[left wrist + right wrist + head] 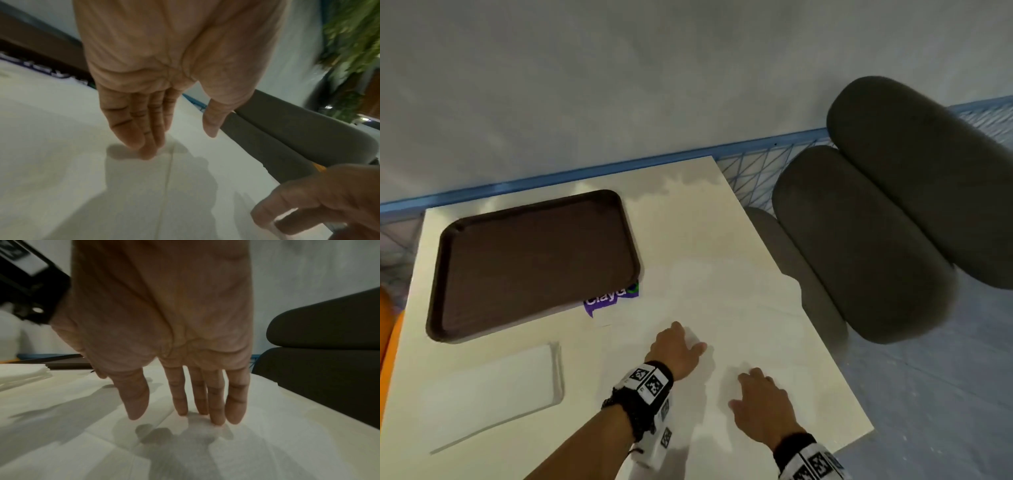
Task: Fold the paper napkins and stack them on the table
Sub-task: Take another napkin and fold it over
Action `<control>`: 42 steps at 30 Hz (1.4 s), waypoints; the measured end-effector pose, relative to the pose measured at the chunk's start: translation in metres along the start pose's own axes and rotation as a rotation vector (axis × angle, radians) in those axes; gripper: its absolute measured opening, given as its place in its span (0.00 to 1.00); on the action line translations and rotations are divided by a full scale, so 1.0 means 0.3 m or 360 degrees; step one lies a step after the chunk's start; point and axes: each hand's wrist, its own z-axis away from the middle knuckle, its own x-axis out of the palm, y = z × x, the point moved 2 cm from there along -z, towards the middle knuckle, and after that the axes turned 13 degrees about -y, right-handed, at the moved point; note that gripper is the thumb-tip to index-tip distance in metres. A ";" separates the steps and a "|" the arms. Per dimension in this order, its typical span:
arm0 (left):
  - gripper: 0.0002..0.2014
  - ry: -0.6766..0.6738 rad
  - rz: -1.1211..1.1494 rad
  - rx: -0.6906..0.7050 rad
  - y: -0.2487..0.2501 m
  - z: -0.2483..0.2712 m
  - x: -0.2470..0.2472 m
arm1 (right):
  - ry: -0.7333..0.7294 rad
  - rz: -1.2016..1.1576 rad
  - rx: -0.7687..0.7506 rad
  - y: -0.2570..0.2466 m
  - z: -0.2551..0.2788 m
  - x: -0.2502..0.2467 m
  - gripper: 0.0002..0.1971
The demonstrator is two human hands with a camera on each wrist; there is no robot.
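Observation:
A large white paper napkin [722, 308] lies unfolded and flat over the right half of the cream table [688, 212], with crease lines showing in the left wrist view [168, 178]. My left hand [685, 339] rests on it with straight fingers [144, 146], fingertips touching the paper. My right hand [748, 387] lies just to the right, nearer me; its straight fingers [213, 415] press the napkin [205, 451] too. Neither hand grips anything. A stack of folded white napkins [493, 394] sits at the front left of the table.
An empty dark brown tray [534, 260] stands at the back left, partly over a purple sticker [609, 301]. A dark grey padded chair [876, 222] stands close against the table's right edge. A blue-edged wall base [585, 171] runs behind the table.

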 end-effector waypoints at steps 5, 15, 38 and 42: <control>0.45 0.0082 0.0228 -0.0183 0.056 -0.070 0.060 | -0.0001 0.0004 -0.0126 0.039 -0.007 -0.001 0.24; 0.25 0.0107 0.0217 0.0120 0.081 0.046 0.017 | 0.0093 -0.0568 -0.0134 0.189 -0.025 -0.089 0.14; 0.46 -0.0024 0.1806 0.1003 -0.320 0.863 -0.414 | -0.0166 -0.1671 -0.1316 -0.429 0.302 -0.470 0.25; 0.27 0.0256 0.1594 0.1029 -0.276 0.880 -0.424 | -0.0111 -0.1698 -0.1340 -0.472 0.321 -0.441 0.25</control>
